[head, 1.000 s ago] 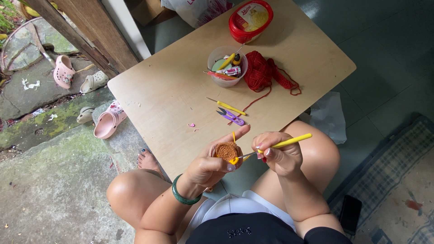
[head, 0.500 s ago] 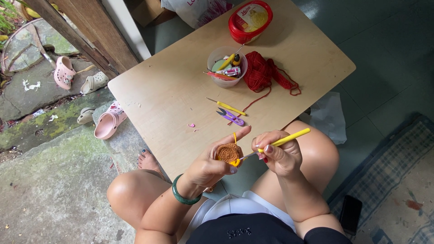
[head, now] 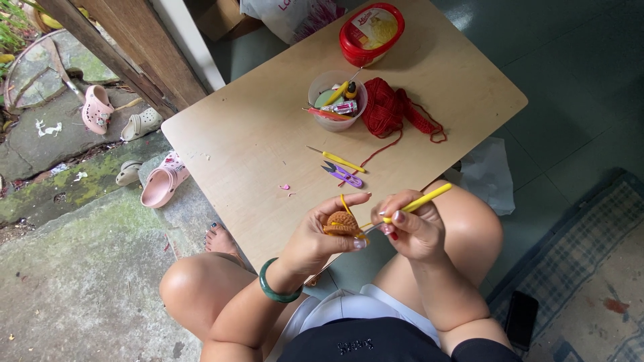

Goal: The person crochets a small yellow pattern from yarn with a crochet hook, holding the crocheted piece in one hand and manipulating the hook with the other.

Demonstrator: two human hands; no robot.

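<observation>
**Crochet piece held over the table's near edge**

We see the brown crochet piece [head: 343,223] pinched in the left hand [head: 320,238], thumb below and fingers [head: 349,199] curled over it, just above the near edge of the table [head: 255,141]. A loop of yellow yarn [head: 345,203] rises from the piece. The right hand [head: 410,228] sits just beside it, fingers closed around a yellow hook [head: 419,201] whose tip points into the piece. A green bangle [head: 276,290] circles the left wrist.

Farther in on the table from the piece lie purple snips [head: 343,175] and a second yellow hook [head: 339,159], side by side. A red strand runs from there up to the red yarn [head: 392,110] at the table's far half. Touching the yarn's left side stands a clear cup [head: 335,100] filled with small tools. Beyond it, at the table's far edge, is a red tub [head: 370,32] with a printed lid.

Left of the table, on the mossy ground, lie pink clogs [head: 161,184] and pale sandals [head: 137,124]. Right of the table a white bag [head: 486,175] lies on the floor, and a dark phone [head: 520,320] rests on a checked mat [head: 590,268] near the person's right side.
</observation>
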